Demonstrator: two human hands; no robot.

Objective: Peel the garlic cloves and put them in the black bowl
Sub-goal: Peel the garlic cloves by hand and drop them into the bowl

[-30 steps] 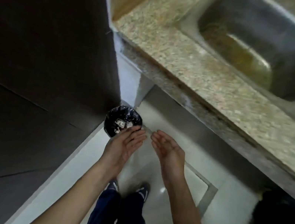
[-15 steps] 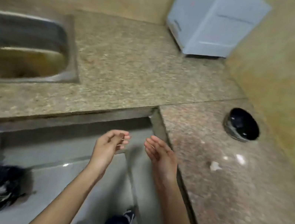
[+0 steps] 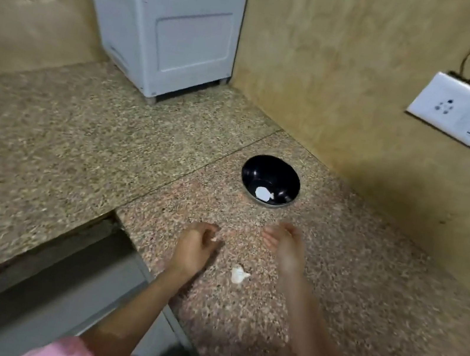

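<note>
1. The garlic clove [image 3: 239, 274] lies loose on the table [image 3: 361, 307], in the gap between the two wrists. It is closer to the person's body than either set of fingertips.
2. The left grip [image 3: 196, 246] has its fingers curled inward. A small white bit [image 3: 213, 239] shows at the fingertips, but I cannot tell whether it is pinched or only lies on the table beside them.
3. The right grip [image 3: 284, 245] is blurred; its fingers look loose and grasp nothing.
4. The clove's long axis runs roughly across the view, with the thinner end towards the right forearm, though blur makes this uncertain.
5. The black bowl [image 3: 270, 180] stands beyond both hands, well apart from the loose clove. It holds one white piece [image 3: 263, 193], probably a peeled clove.
6. Neither hand is plainly nearer. To take the clove, either hand would probably have to draw back towards the body; the free right one seems the likelier.
</note>
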